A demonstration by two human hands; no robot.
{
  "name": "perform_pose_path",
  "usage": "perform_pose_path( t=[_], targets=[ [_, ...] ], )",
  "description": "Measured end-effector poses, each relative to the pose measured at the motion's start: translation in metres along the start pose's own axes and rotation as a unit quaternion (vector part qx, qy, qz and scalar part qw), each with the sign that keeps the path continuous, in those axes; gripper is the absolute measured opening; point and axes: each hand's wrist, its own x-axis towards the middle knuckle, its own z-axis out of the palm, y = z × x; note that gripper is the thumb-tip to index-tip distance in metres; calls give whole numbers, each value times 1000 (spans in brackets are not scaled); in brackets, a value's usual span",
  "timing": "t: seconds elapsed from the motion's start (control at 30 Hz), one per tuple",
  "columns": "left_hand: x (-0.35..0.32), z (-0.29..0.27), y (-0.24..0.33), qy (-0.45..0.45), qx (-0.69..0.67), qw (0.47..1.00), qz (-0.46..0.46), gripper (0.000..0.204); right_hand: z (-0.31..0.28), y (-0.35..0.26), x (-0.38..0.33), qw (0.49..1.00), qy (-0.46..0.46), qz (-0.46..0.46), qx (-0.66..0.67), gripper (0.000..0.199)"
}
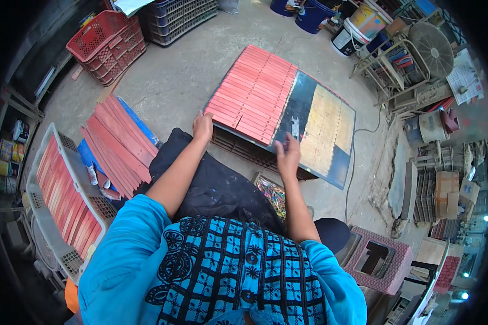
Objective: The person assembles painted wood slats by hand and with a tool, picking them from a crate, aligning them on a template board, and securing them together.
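A low dark bench (302,100) stood on the concrete floor (184,70), its straight edges bowed by the lens, with open floor beyond its far side and near its right edge; the near left side was crowded by a heap of loose pink strips (119,143) and a white basket (66,142). Newspaper (466,81) at far right carried print too small to read. On the bench's left part lay pink slats (255,92), side by side in two columns, dotted with small dark marks; a yellowish panel (326,130) covered much of the right. The left hand (203,129) bent its fingers at the slats' near left corner, grip unclear. The right hand (288,156) had parted fingers just beside a flat silver tool (295,125).
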Motion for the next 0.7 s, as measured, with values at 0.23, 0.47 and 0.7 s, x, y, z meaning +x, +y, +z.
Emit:
perform_pose_path(
  t=[0.23,0.47,0.7],
  targets=[
    [32,12,-34,-20,-129,991,-30,72,29,-13,-10,999,-35,-30,-6,46],
    [14,7,-9,-7,-166,986,-23,53,34,-11,-12,999,-30,-16,-16,46],
    [7,4,5,-43,-208,975,-61,42,30,-12,-12,1000,-17,-13,-8,48]
  ],
)
